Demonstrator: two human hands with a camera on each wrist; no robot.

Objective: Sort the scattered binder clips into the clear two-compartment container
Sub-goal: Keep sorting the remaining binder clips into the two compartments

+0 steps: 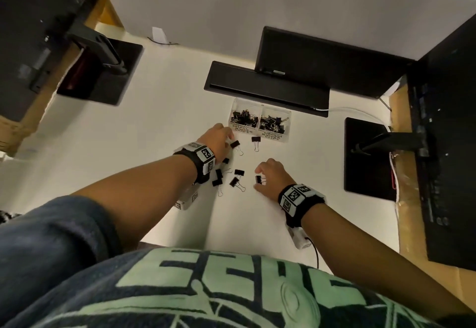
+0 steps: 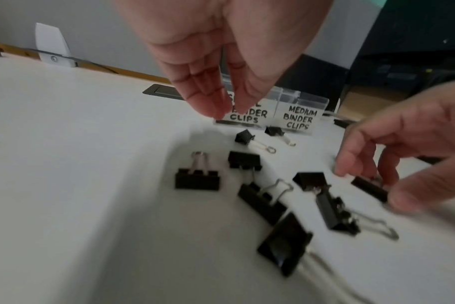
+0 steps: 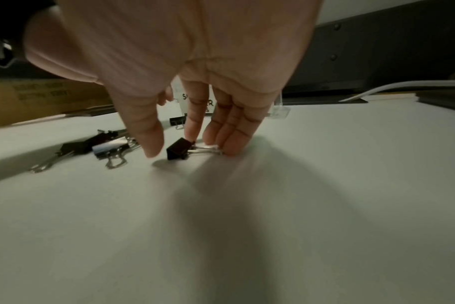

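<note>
Right hand [image 3: 185, 86] low over white desk [image 1: 167, 126], fingers extended and spread about one binder clip [image 3: 178, 151], fingertips touching its wire handles. Left hand [image 1: 217, 138] empty, fingers straight, just beside clear container [image 1: 260, 121]. Loose clips [image 1: 237, 177] between hands.

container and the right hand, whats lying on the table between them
In the head view, one binder clip lies just in front of the clear two-compartment container; from there to the right hand, the white table is bare.
</note>
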